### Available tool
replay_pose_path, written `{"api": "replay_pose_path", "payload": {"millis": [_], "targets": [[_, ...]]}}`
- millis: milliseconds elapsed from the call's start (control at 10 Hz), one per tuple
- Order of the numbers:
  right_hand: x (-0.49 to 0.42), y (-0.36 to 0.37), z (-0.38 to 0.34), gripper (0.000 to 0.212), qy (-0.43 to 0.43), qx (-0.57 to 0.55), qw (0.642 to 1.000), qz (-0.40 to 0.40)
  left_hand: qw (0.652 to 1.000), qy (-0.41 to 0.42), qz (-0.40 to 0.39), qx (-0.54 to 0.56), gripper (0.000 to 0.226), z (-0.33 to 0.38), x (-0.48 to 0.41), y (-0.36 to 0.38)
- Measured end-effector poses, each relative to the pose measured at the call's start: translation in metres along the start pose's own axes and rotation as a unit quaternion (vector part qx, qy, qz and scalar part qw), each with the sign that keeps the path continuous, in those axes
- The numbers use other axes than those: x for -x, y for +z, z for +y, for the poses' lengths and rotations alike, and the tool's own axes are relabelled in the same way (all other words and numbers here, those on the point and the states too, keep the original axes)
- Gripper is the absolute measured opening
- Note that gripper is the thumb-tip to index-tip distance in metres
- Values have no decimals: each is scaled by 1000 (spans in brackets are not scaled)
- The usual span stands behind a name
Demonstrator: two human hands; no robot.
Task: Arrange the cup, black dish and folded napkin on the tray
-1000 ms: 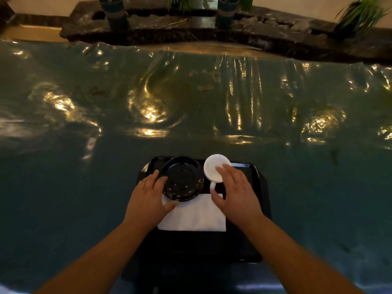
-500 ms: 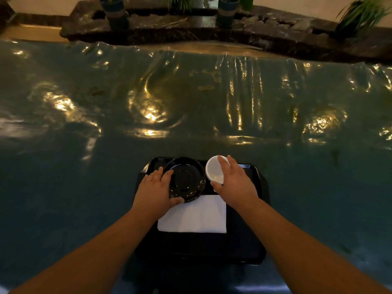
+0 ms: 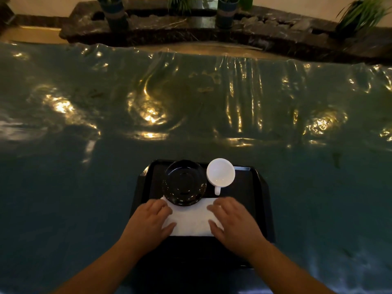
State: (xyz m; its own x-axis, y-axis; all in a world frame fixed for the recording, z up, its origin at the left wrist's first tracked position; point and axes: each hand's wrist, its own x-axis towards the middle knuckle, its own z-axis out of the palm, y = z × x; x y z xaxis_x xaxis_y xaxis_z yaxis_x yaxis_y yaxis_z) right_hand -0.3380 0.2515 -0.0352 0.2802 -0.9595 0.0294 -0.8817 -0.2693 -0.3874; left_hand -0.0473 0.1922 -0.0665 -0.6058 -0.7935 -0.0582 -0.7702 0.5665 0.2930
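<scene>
A black tray (image 3: 262, 200) sits on the near part of a counter (image 3: 84, 187) covered with a shiny, wrinkled teal sheet, and it carries all three things. The black dish (image 3: 184, 183) lies in the tray's far left part, empty, with its near edge overlapping the far edge of the folded napkin (image 3: 191, 219). The white cup (image 3: 220, 172) stands upright just right of the dish, touching or nearly touching it, empty inside, with its handle pointing toward the person. The napkin lies flat across the tray's middle, below both. The left hand (image 3: 149, 221) rests on the napkin's left end with its fingers (image 3: 163, 209) spread flat and gripping nothing; the right hand (image 3: 235, 223) lies the same way on the right end, fingers loosely spread, pressing rather than pinching. Each hand covers a corner of the napkin, so its full outline cannot be seen. The tray's near edge fades into shadow between the forearms and is hard to make out. Beyond the counter, a dark stone ledge (image 3: 191, 32) holds blue pots (image 3: 115, 13) and green plants (image 3: 360, 13), their tops cut off by the frame. No writing or label can be read anywhere.
</scene>
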Motion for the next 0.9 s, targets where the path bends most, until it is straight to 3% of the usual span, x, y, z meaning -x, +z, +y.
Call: {"api": "replay_pose_path", "payload": {"millis": [200, 300, 700, 800, 900], "targets": [[24, 29, 22, 68, 96, 67, 979, -169, 999, -31, -37, 2, 43, -8, 15, 22], [23, 27, 24, 66, 101, 74, 974, -186, 998, -36, -44, 2, 45, -5, 15, 21], [19, 20, 20, 69, 106, 80, 972, -194, 996, -55, -67, -3, 50, -5, -1, 8], [13, 9, 18, 71, 124, 30, 975, -183, 998, -67, -3, 12, 45, -4, -10, -5], [2, -7, 17, 62, 121, 23, 985, -123, 992, -108, 44, 38, 47, -2, -23, -22]]}}
